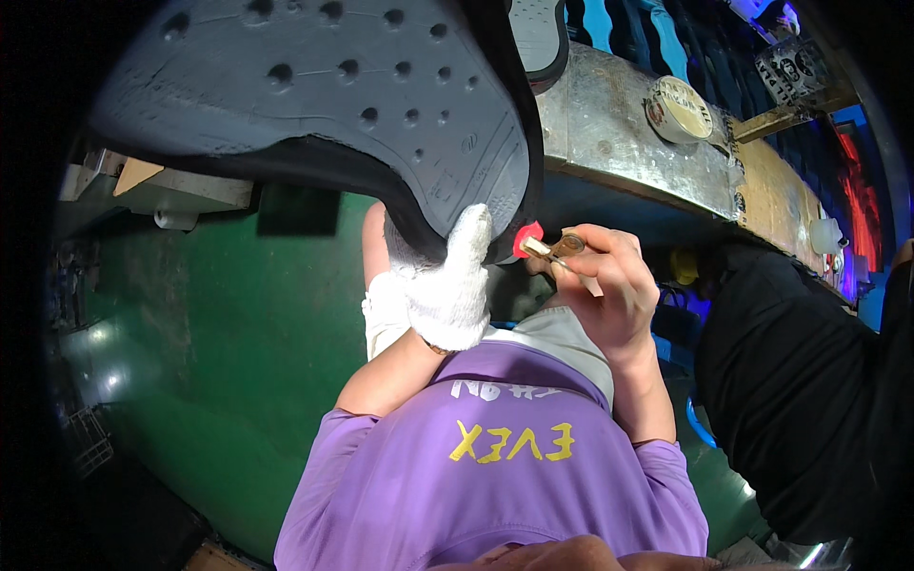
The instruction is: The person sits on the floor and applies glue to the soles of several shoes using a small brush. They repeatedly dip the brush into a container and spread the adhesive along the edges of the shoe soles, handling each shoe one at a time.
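A large grey moulded pad (314,105) with rows of dimples and a black edge fills the upper left. My left hand (452,285), in a white knit glove, grips its near end, thumb on the grey face and the other fingers hidden beneath. In my bare right hand (614,281) a small metal tool (568,246) with a ring-shaped end is pinched between thumb and fingers. Its pale shank points left to a red piece (526,238) at the pad's black edge. Whether the red piece belongs to the tool or the pad, I cannot tell.
Beyond the pad runs a worn metal-topped bench (609,114), with a second grey pad (535,33) and a pale round tub (679,109) on it. A person in black (790,381) is close on my right. At left, a white box-like object (181,186) stands above the green floor (238,314).
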A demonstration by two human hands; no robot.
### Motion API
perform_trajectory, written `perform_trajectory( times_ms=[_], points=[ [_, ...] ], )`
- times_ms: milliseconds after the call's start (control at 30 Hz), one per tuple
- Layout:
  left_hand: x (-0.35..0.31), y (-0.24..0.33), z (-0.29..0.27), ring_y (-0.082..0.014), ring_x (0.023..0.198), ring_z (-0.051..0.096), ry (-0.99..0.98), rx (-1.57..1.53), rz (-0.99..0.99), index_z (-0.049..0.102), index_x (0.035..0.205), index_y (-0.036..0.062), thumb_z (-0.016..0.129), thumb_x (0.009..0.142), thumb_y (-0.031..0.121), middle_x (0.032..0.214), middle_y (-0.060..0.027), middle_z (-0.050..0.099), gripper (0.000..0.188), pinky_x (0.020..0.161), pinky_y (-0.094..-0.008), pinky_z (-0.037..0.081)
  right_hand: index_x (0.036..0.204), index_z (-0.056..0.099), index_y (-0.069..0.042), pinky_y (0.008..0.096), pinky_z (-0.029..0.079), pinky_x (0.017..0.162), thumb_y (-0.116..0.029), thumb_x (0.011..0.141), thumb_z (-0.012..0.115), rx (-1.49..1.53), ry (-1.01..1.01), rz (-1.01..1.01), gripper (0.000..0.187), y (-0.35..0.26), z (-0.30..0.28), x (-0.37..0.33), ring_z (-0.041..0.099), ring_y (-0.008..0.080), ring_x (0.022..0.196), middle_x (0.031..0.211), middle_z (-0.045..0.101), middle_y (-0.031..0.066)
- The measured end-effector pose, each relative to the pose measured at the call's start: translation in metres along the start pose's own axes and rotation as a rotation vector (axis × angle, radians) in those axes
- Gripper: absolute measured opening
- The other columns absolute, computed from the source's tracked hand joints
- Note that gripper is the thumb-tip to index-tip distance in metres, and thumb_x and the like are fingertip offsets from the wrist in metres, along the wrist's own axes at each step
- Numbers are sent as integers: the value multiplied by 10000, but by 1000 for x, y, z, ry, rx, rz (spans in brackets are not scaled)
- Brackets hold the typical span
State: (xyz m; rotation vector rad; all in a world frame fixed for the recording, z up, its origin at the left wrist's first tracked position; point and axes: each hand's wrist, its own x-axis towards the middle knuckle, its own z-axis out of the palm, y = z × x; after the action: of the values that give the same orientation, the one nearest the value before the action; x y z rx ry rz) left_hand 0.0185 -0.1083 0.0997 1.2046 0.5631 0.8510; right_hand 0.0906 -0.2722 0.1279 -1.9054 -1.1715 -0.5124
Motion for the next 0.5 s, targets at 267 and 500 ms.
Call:
perform_trajectory(
  times_ms=[267,500],
  points=[
    [-1,-2,-3,-183,694,658,-19,17,-38,547,1243,70,749,897,63,984,-85,668,400,511,-294,527,798,643,-58,322,547,584,-18,667,811,-155,62,57,217,5,-7,10,691,254,743,969,716,101],
    [-1,-2,-4,-180,664,650,-43,126,-17,534,1230,66,750,894,56,954,-93,659,399,510,-292,531,813,654,-68,326,552,613,-27,656,825,-134,61,44,235,6,-9,11,686,254,729,983,717,92]
  ],
)
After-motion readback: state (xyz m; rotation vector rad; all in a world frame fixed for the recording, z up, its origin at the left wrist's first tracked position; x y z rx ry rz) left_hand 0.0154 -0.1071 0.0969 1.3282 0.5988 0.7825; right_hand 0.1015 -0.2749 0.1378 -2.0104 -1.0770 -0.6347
